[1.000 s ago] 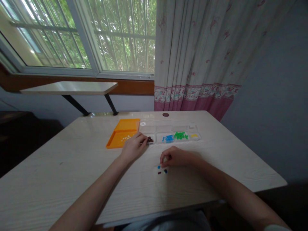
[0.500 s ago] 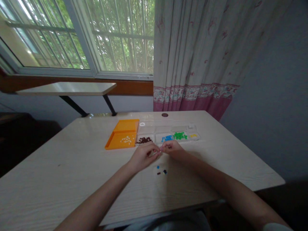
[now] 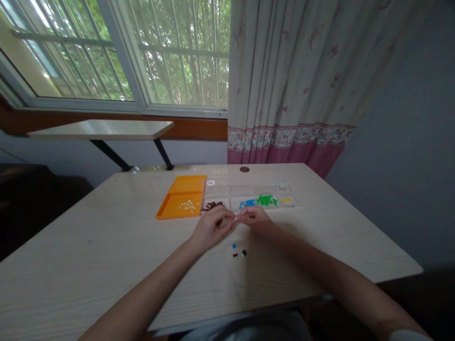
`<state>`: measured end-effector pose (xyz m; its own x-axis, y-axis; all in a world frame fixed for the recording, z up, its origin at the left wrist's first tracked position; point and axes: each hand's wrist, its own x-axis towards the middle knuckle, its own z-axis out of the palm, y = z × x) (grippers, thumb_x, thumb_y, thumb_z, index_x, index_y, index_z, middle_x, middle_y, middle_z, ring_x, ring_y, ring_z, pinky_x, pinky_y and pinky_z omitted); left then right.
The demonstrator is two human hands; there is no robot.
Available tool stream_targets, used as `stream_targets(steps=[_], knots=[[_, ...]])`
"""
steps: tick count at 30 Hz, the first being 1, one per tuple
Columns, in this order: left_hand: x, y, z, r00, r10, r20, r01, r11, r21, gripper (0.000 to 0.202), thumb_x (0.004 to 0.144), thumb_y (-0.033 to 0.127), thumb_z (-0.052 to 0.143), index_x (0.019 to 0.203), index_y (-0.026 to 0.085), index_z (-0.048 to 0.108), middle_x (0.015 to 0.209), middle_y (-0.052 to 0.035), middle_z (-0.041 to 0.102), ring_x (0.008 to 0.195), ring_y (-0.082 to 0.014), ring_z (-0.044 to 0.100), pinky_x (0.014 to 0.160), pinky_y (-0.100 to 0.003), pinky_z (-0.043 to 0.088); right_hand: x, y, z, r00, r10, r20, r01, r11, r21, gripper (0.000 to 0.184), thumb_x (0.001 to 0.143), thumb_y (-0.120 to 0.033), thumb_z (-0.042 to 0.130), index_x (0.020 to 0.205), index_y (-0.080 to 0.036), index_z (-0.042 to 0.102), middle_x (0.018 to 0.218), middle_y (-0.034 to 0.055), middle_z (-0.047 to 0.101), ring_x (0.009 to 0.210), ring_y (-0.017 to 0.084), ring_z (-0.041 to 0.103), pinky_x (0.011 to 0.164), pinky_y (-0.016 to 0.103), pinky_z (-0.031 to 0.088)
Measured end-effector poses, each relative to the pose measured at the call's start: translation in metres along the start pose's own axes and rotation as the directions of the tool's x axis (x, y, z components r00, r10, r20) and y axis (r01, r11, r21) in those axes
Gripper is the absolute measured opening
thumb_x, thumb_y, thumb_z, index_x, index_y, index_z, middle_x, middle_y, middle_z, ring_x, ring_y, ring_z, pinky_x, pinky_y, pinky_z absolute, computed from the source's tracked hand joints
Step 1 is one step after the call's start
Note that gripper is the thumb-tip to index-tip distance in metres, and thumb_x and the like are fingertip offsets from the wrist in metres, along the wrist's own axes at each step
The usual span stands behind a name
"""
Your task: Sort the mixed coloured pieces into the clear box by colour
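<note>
My left hand and my right hand meet fingertip to fingertip above the table, just in front of the clear box. Both are closed in a pinch around a tiny white brick, mostly covered by the fingers. On the table below them lie a small blue brick, a dark brown brick and a small dark, blue and pale cluster. Behind the hands, dark brown bricks, blue bricks, green bricks and yellow bricks sit in the clear box's compartments.
An open orange case holding loose white bricks stands left of the clear compartment box. At the back left, a raised shelf rests on black supports. A round dark hole is near the table's back edge.
Both hands stay pinched together in nearly the same place. The white brick shows more clearly between the fingertips now. The whole view has shifted slightly.
</note>
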<state>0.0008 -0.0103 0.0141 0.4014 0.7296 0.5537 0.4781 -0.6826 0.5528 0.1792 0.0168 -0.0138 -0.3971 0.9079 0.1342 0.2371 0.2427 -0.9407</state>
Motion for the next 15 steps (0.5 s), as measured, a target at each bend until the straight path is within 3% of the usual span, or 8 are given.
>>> stream_targets(steps=[3, 5, 8, 10, 15], knots=[[0.000, 0.002, -0.001, 0.999, 0.027, -0.028, -0.027, 1.000, -0.003, 0.010, 0.078, 0.023, 0.054, 0.079, 0.016, 0.060, 0.074, -0.0038, 0.059, 0.065, -0.0106, 0.052, 0.056, -0.020, 0.040, -0.002, -0.005, -0.004, 0.998, -0.013, 0.055, 0.014, 1.000, -0.008, 0.041, 0.072, -0.054, 0.053, 0.071, -0.014, 0.061, 0.055, -0.0027, 0.047, 0.052, 0.008, 0.040, 0.047, 0.020, 0.029], [0.000, 0.004, -0.005, 0.998, 0.048, -0.051, -0.048, 0.999, 0.004, 0.008, 0.076, 0.021, 0.055, 0.078, 0.016, 0.060, 0.074, -0.0039, 0.059, 0.065, -0.0107, 0.052, 0.057, -0.020, 0.041, -0.006, -0.011, -0.010, 0.986, -0.017, 0.165, 0.022, 0.999, -0.030, 0.039, 0.073, -0.051, 0.053, 0.076, -0.014, 0.062, 0.053, -0.0047, 0.043, 0.049, 0.006, 0.036, 0.045, 0.019, 0.027], [0.002, 0.008, -0.013, 0.990, 0.071, -0.120, -0.069, 0.997, 0.023, 0.006, 0.074, 0.019, 0.056, 0.075, 0.015, 0.060, 0.072, -0.0039, 0.060, 0.061, -0.0096, 0.052, 0.053, -0.019, 0.041, -0.013, -0.023, -0.023, 0.908, 0.018, 0.418, 0.071, 0.978, -0.196, 0.031, 0.069, -0.043, 0.063, 0.078, -0.014, 0.064, 0.048, -0.0081, 0.037, 0.044, 0.004, 0.032, 0.043, 0.017, 0.024], [0.003, 0.010, -0.017, 0.979, 0.104, -0.174, -0.100, 0.994, 0.033, 0.004, 0.074, 0.018, 0.056, 0.074, 0.015, 0.059, 0.071, -0.0035, 0.060, 0.058, -0.0086, 0.050, 0.050, -0.018, 0.040, -0.018, -0.030, -0.029, 0.848, 0.065, 0.526, 0.125, 0.940, -0.318, 0.028, 0.065, -0.039, 0.067, 0.077, -0.014, 0.065, 0.048, -0.0085, 0.038, 0.044, 0.003, 0.034, 0.043, 0.015, 0.025], [0.004, 0.011, -0.019, 0.956, 0.187, -0.226, -0.181, 0.982, 0.051, 0.003, 0.072, 0.015, 0.058, 0.075, 0.014, 0.059, 0.068, -0.0023, 0.059, 0.051, -0.0066, 0.045, 0.046, -0.016, 0.037, -0.022, -0.037, -0.030, 0.792, 0.168, 0.587, 0.151, 0.878, -0.455, 0.028, 0.064, -0.038, 0.068, 0.080, -0.016, 0.065, 0.054, -0.0067, 0.049, 0.048, 0.004, 0.042, 0.045, 0.015, 0.029]])
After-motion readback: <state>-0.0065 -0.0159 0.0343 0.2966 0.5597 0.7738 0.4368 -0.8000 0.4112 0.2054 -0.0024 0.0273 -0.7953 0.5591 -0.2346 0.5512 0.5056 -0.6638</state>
